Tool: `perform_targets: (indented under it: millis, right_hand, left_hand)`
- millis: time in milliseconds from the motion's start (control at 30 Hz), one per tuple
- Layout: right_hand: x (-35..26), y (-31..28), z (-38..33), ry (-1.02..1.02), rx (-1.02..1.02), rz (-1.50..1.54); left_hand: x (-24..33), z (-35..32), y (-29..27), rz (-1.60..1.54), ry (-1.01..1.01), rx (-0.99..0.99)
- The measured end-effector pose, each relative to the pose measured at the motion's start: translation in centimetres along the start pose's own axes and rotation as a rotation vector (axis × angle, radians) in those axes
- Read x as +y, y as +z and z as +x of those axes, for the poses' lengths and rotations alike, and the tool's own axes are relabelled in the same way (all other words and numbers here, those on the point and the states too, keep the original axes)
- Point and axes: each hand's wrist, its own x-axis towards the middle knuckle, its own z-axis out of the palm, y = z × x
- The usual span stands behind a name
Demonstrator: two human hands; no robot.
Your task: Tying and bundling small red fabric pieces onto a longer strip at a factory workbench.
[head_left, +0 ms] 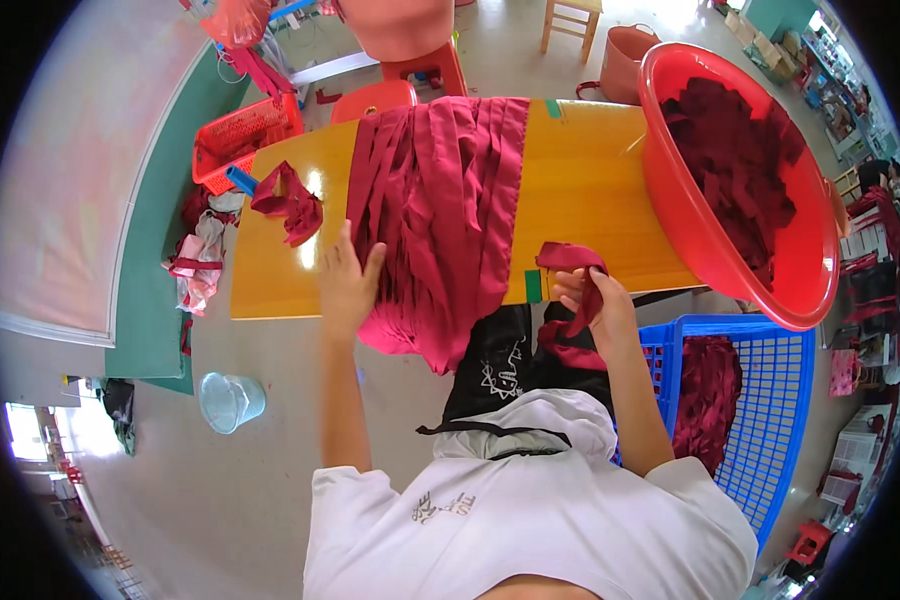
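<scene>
A broad layer of dark red fabric strips (435,200) lies side by side across the wooden table (580,180), their near ends hanging over its front edge. At the layer's left edge rests my left hand (348,280), fingers spread. My right hand (595,300) is closed on a single dark red fabric strip (570,256) over the table's front edge, right of the layer; its tail dangles below my fingers. A crumpled strip (290,205) lies at the table's left, beside a blue-handled tool (241,179) whose kind I cannot make out.
A large red basin (660,170) heaped with dark red strips tilts at the table's right end. Below it stands a blue plastic basket (770,400) holding more fabric. A red basket (250,130) is at the far left, and a clear bucket (232,402) stands on the floor.
</scene>
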Motion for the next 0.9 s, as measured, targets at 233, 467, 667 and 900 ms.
perform_targets:
  millis: [233, 467, 667, 900]
  right_hand:
    - [1.4, 7.0, 0.6, -0.007, 0.008, -0.034]
    - [5.5, 12.8, 1.0, -0.039, -0.095, 0.03]
    - [6.7, 15.2, 2.0, -0.061, -0.083, 0.092]
    - [5.2, 15.9, 2.9, -0.024, -0.143, 0.071]
  left_hand:
    - [5.4, 1.4, 2.6, -0.24, -0.072, 0.109]
    - [9.1, 1.4, 2.8, -0.534, -0.199, -0.067]
    - [8.6, 2.4, 3.8, -0.901, -0.394, -0.071]
    - [9.0, 2.0, 2.3, -1.123, -0.303, -0.391]
